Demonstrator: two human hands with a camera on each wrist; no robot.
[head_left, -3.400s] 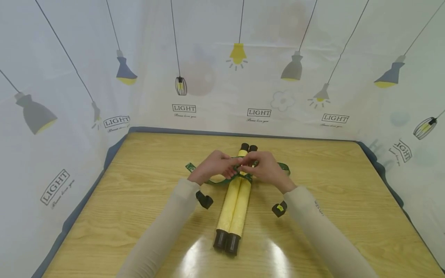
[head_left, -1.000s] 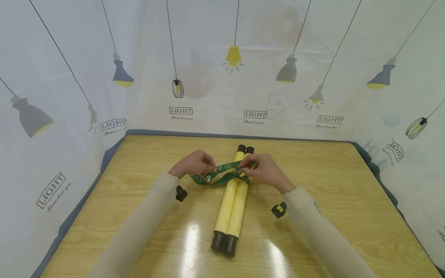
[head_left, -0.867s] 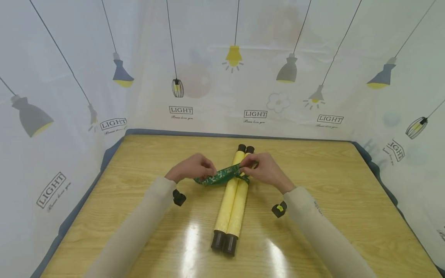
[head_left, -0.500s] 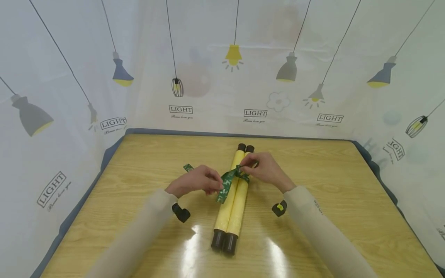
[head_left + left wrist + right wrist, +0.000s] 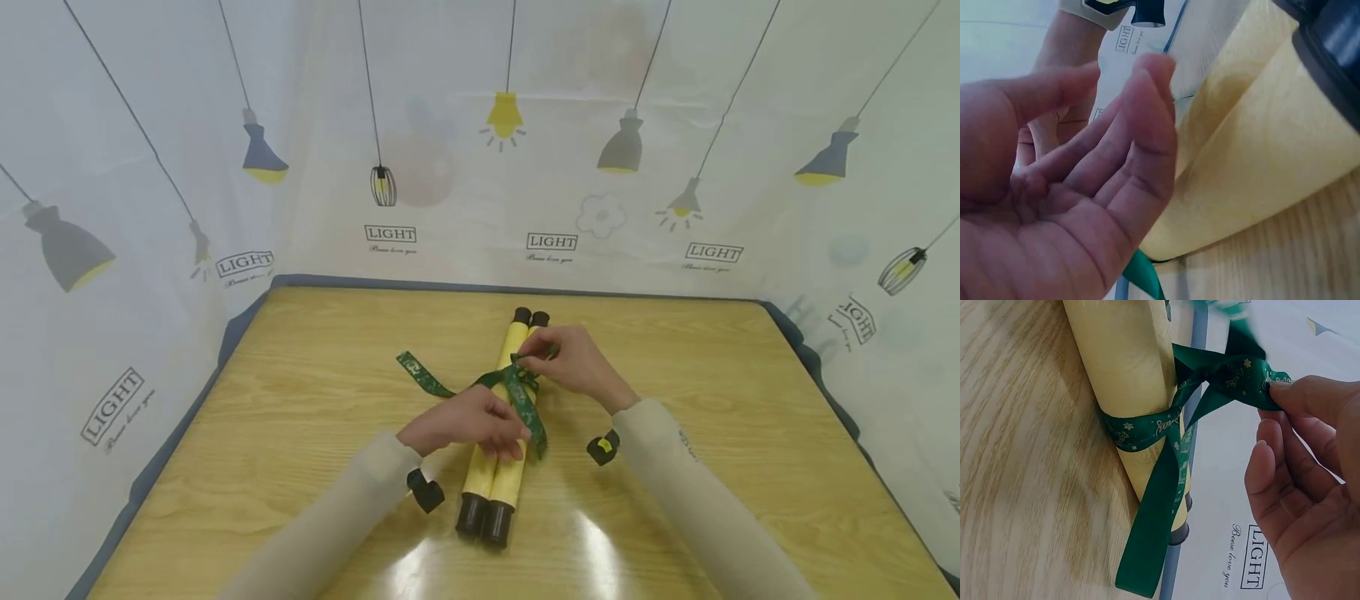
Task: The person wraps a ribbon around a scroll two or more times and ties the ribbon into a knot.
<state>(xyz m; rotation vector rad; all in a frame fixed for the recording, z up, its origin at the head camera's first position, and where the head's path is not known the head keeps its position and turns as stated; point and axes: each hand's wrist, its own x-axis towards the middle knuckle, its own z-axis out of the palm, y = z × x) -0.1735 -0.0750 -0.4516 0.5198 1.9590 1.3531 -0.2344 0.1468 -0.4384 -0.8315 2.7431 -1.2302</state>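
Two pale-yellow tubes (image 5: 511,481) with dark end caps, like scrolls, lie side by side on the table. Around them passes a green printed ribbon (image 5: 1141,433), knotted on top. Thumb and index finger of my right hand (image 5: 570,367) pinch a ribbon loop (image 5: 1250,381) just above the knot. My left hand (image 5: 472,423) hovers over the tubes on the near side of the knot. Its fingers are loosely bent, thumb apart, with nothing between them in the left wrist view. One ribbon tail (image 5: 529,412) hangs across the tubes by its fingertips; another tail (image 5: 423,377) stretches left.
The wooden table (image 5: 315,400) has a blue-grey edge. White sheeting (image 5: 465,250) printed with lamps stands at the back and sides. A black wrist camera (image 5: 426,492) sits under the left wrist, another black camera (image 5: 603,448) under the right.
My left hand has moved from the left toward the near side, swinging a ribbon tail rightward over the tubes, and its fingers have loosened. My right hand keeps its pinch near the knot.
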